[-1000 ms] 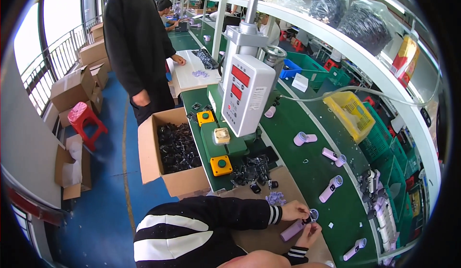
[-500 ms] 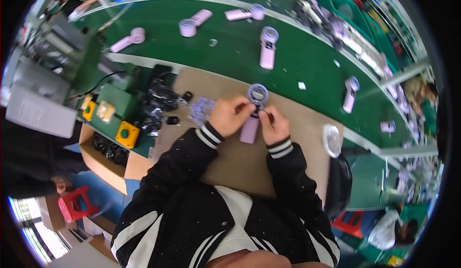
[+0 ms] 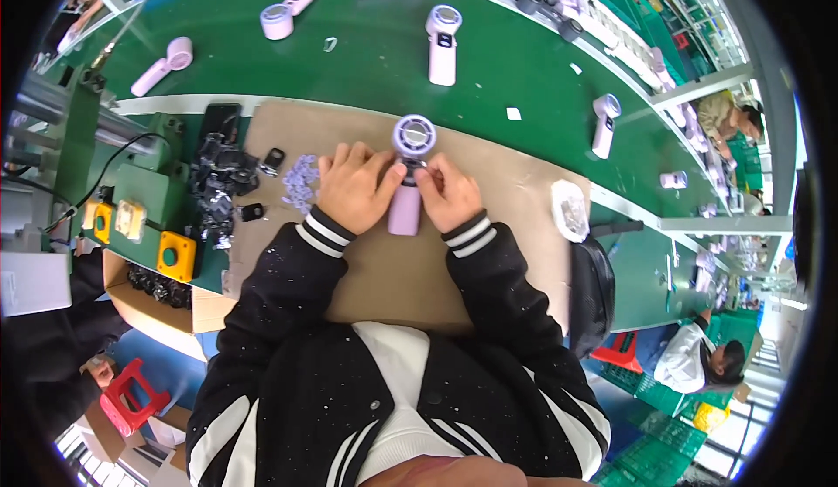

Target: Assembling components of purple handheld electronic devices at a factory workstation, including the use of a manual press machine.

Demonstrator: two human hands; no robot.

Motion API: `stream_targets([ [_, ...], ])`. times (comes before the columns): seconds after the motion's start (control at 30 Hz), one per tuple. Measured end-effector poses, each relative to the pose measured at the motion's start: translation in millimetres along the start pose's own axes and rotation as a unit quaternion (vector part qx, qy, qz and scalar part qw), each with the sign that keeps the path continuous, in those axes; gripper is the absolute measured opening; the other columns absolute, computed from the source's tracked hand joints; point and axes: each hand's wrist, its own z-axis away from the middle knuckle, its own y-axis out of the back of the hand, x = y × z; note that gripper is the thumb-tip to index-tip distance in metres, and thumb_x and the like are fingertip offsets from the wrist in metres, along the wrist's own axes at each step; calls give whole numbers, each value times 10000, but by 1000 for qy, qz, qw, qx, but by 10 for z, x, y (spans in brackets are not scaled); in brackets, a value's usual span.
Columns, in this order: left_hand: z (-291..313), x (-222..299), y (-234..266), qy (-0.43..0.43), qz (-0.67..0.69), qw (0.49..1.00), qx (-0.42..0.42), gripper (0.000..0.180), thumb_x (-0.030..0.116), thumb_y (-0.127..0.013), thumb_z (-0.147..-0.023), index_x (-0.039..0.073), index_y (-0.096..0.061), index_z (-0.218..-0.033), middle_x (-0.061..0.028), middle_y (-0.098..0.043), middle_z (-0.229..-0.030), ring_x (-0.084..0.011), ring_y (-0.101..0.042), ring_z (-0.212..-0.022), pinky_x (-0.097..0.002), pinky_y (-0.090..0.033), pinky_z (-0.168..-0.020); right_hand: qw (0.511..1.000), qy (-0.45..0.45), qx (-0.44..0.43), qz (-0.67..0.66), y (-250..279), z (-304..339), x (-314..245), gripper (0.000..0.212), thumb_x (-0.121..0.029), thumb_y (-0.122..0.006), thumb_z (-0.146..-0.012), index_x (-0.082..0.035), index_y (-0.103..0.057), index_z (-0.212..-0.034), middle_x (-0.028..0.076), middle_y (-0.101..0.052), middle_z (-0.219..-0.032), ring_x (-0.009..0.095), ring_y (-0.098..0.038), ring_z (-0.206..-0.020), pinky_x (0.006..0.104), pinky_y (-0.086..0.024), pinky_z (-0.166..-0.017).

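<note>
A light purple handheld fan (image 3: 404, 213) lies on the brown cardboard sheet (image 3: 384, 291) in front of me, its round head pointing away. My left hand (image 3: 354, 185) is at its neck from the left, thumb pressed on the dark panel and fingers arched. From the right, my right hand (image 3: 450, 192) grips the same spot with curled fingers. The fingertips partly hide the dark panel. Left of my left hand lie a pile of small purple pieces (image 3: 300, 181) and two small black parts, one of them a black panel piece (image 3: 272, 161).
Black parts in clear film (image 3: 214, 177) lie left, beside a green machine with yellow button boxes (image 3: 177, 257). Several purple fans, including an upright-looking one (image 3: 443, 55), lie on the green belt (image 3: 367, 77). A clear plastic dish (image 3: 569, 210) and black bag (image 3: 592, 295) sit right.
My view has shifted, so the scene sits further left and higher. My left fingers have gone from a pinch to a more spread press at the fan's neck; my right hand stays there.
</note>
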Motion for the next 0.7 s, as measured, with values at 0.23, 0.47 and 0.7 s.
stream_targets([
  [0.23,91,33,-114,23,44,995,-81,294,284,-525,-967,71,-631,-1140,-115,-620,-1001,-277,-558,-823,-395,-384,-762,998,-9,-43,35,-51,52,40,217,-65,-560,-937,-97,-527,-1149,68,-626,-800,221,-605,-694,343,-501,-687],
  [0.47,63,154,-37,40,307,950,-29,390,118,-548,-939,19,-508,-1314,-166,-594,-1020,-349,-582,-786,-405,-492,-733,955,53,19,-291,-233,24,124,312,-35,-510,-969,-36,-498,-1281,116,-624,-1058,217,-607,-880,323,-490,-829],
  [0.7,61,218,-55,10,282,959,7,456,53,-572,-910,3,-480,-1354,-150,-582,-1004,-308,-578,-788,-375,-491,-723,971,62,9,-233,-50,83,120,352,-72,-486,-1001,-7,-468,-1346,128,-609,-1115,221,-590,-924,319,-478,-859],
])
